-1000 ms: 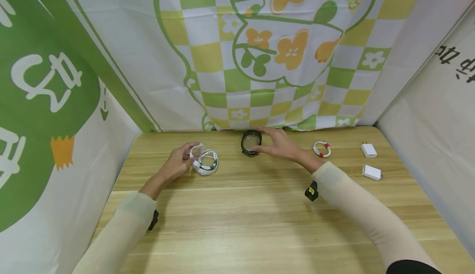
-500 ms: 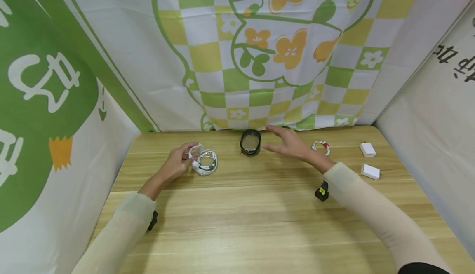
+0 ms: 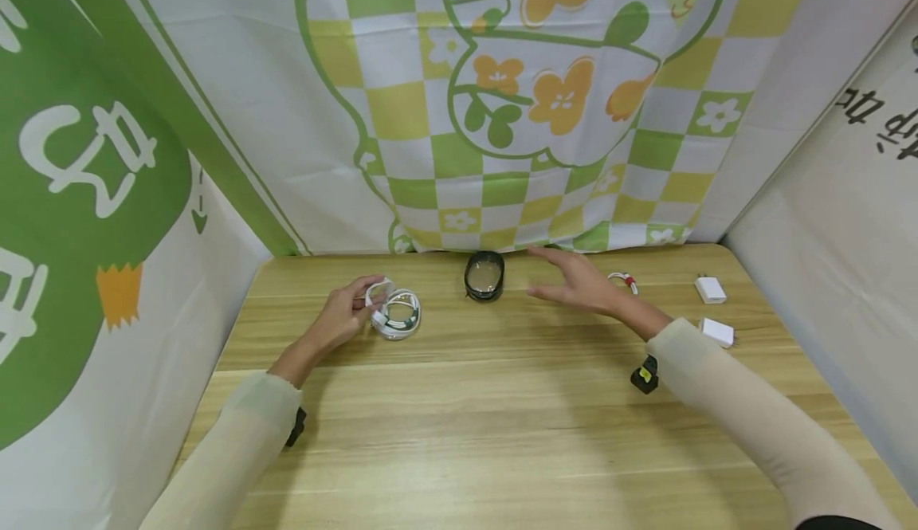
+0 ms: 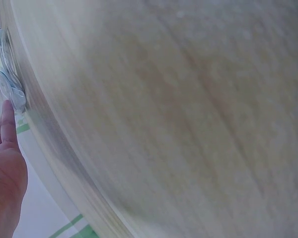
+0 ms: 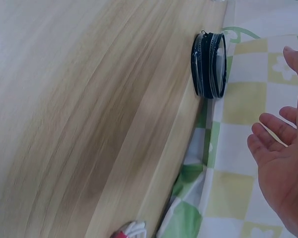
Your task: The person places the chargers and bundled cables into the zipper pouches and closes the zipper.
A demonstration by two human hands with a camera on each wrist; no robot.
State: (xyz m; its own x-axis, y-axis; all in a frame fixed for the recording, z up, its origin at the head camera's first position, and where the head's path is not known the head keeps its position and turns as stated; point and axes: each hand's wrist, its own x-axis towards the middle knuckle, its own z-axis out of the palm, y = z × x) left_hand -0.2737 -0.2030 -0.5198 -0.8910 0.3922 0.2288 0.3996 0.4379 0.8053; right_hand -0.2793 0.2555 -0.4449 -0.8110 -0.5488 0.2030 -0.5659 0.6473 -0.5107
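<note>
My left hand (image 3: 344,312) pinches a white loop at the left side of a white coiled cable (image 3: 415,316), which has a dark green tie. The left wrist view shows this hand (image 4: 7,163) at its left edge, fingers at a clear and whitish loop, only partly in frame. My right hand (image 3: 584,281) is held with thumb and fingers apart, holding nothing. To its left stands a small oval black zip case (image 3: 484,276) with a clear face, not touched. In the right wrist view, the case (image 5: 208,66) shows its zipper side.
A smaller white cable with red ties (image 3: 630,280) lies behind the right hand, partly hidden. Two white charger plugs (image 3: 711,289) lie at the far right, the nearer one partly covered by the sleeve. A patterned cloth (image 3: 495,195) hangs along the table's back edge.
My right hand has let go of the black zip case and drawn away to the right, fingers apart. The case stays at the back. My left hand has hardly moved.
</note>
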